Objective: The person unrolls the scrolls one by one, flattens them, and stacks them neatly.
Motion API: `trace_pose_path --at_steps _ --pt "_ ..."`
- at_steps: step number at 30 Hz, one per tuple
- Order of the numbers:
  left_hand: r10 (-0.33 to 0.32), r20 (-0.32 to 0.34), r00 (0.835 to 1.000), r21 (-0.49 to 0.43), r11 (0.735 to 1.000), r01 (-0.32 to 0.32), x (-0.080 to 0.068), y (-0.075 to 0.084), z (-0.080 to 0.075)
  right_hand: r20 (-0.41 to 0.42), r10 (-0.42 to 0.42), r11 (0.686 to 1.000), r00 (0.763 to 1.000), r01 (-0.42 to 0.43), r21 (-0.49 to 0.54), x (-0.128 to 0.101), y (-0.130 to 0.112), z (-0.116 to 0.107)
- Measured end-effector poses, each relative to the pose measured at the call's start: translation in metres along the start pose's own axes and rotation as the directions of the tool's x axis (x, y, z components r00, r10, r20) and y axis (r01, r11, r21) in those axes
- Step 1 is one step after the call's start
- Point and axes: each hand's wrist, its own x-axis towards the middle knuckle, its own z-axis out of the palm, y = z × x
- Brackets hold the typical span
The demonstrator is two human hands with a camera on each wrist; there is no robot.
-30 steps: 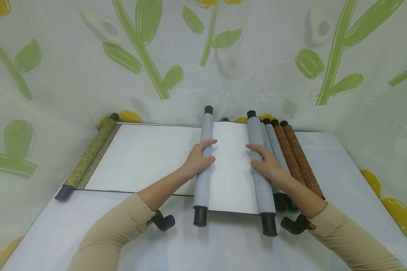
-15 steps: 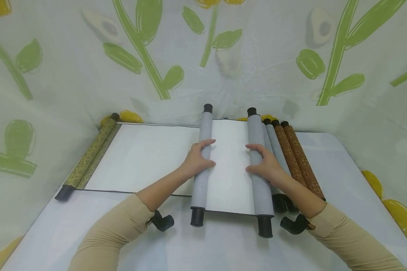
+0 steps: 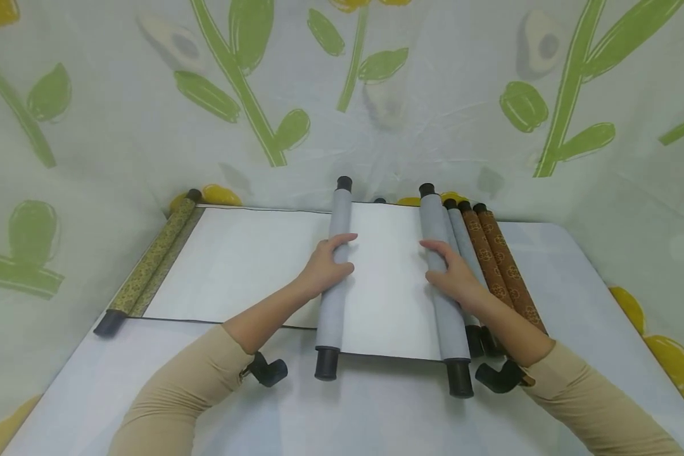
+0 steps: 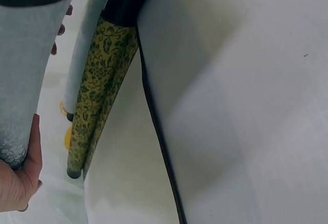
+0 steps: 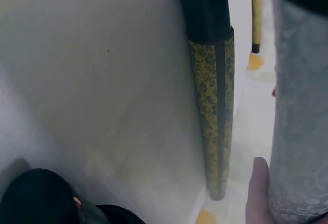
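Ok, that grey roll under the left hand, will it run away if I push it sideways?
Probably. The grey roll is a round cylinder lying flat on white paper, so it should roll easily. The left hand only curls over its middle. It looks stiff, with a black end cap suggesting a rigid core.

left hand rolled left grey roller leftward | right grey roller shifted slightly right | more white sheet exposed between

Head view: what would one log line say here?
left hand: grips left grey roller | right hand: grips right grey roller | white sheet between
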Motion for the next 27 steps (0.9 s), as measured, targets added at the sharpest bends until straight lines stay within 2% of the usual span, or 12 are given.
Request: trace_pose_path --at_steps 12,18,24,27 --pt "-0.018 0.000 1.000 0.006 1.000 0.018 -0.0014 -0.0002 -0.0015 -0.004 0.019 0.999 1.000 -0.019 -0.032 0.0017 0.0047 0.0015" --pt "-0.005 0.001 1.000 0.005 1.000 0.005 -0.0003 -0.0003 -0.0029 -0.040 0.022 0.998 0.999 -0.024 -0.059 0.0018 0.0043 0.0014" --pt "0.011 -0.004 1.000 0.024 1.000 -0.011 0.0000 0.0010 -0.0053 -0.094 -0.025 0.995 0.995 0.016 -0.097 0.0000 0.0023 -0.0001" --pt "0.017 0.001 1.000 0.021 1.000 -0.017 -0.0001 0.0013 -0.0061 -0.092 -0.028 0.996 0.995 0.020 -0.089 -0.0005 0.0001 -0.0028"
